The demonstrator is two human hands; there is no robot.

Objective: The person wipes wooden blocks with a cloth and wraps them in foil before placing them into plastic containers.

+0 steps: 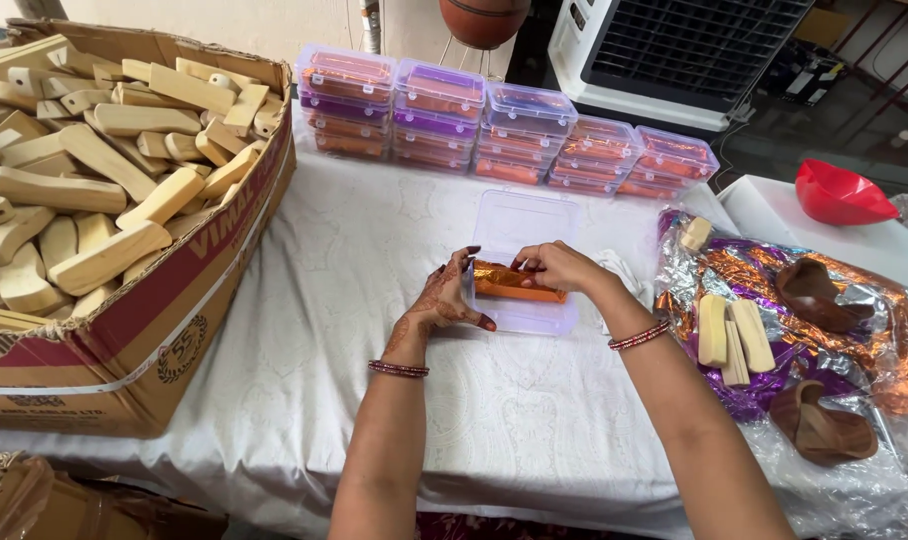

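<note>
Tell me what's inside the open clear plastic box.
An orange foil-wrapped piece lies in the clear plastic box; left hand and right hand cover its ends and contents.
</note>
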